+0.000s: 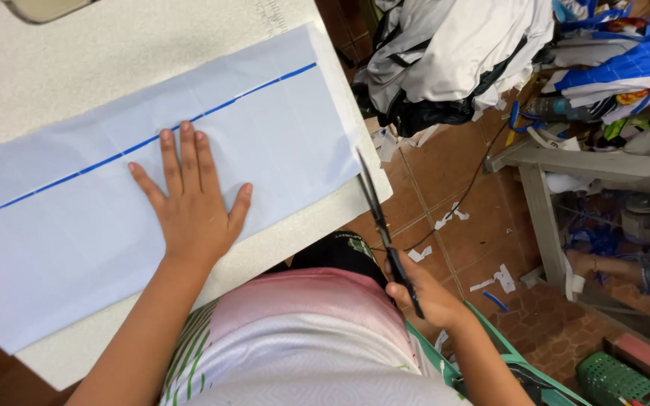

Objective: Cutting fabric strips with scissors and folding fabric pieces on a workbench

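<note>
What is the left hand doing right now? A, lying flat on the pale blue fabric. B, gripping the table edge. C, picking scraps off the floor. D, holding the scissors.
A: the left hand lies palm down, fingers spread, on the pale blue fabric, while the right hand holds the scissors.

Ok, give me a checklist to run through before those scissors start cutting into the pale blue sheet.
1. Sheet held down: left hand lies flat, fingers spread, on the pale blue sheet. Ok.
2. Scissors gripped: right hand holds the black scissors by the handles. Ok.
3. Blades at the edge: the tips reach the sheet's right edge; whether they are open on it, cannot tell.
4. Fingers away from the blades: left hand sits well to the left of them. Ok.
5. Sheet flat: creased but lying flat on the white table. Ok.
6. Cut line: a dark blue line runs lengthwise; whether the blades line up with it, cannot tell.
</note>
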